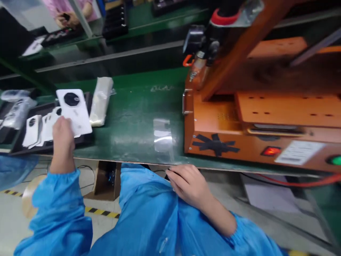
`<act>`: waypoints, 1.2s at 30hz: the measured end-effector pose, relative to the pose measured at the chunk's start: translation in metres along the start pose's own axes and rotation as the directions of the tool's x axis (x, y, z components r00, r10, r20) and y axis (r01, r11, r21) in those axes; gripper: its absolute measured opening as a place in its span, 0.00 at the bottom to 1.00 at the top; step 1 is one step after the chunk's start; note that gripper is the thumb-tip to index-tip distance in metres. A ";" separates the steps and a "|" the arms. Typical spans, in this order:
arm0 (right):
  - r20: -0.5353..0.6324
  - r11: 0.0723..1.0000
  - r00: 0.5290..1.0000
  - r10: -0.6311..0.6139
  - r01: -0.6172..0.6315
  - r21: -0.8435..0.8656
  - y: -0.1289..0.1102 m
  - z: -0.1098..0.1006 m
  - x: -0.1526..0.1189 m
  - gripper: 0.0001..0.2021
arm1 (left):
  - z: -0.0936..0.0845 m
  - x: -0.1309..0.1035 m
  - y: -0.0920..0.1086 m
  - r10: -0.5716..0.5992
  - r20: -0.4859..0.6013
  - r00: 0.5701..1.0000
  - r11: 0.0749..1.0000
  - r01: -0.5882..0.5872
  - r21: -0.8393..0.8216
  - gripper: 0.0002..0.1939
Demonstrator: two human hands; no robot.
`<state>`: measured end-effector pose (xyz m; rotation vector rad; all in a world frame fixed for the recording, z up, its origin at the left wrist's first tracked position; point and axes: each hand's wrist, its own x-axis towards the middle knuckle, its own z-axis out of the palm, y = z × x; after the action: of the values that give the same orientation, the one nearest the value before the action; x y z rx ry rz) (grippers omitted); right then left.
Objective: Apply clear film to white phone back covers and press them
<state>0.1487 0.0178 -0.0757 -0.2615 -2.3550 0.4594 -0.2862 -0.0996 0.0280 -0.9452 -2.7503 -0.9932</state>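
Panel of flat white material (81,119), its black disc at the far end, slants from far left to near right, held in the closed left hand (63,133) over a black tray (87,139) of smaller white pieces (32,131). Just right lies a pale, plastic-wrapped bundle (101,101). The right hand (190,185) curves at the green tabletop's (133,135) near edge; its grip is unclear.

Bright blue smock, long loose sleeves (61,209), gathered cuffs (64,175)
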 end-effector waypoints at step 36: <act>-0.013 0.902 0.969 0.245 -0.233 -0.365 0.057 0.057 0.094 0.12 | 0.173 -0.096 0.108 0.467 0.470 0.749 0.883 -0.418 -0.211 0.04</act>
<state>0.0452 0.0852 -0.0798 -0.7285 -2.4405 0.1331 -0.1229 0.0182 -0.0738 -2.0264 -2.6180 -0.8782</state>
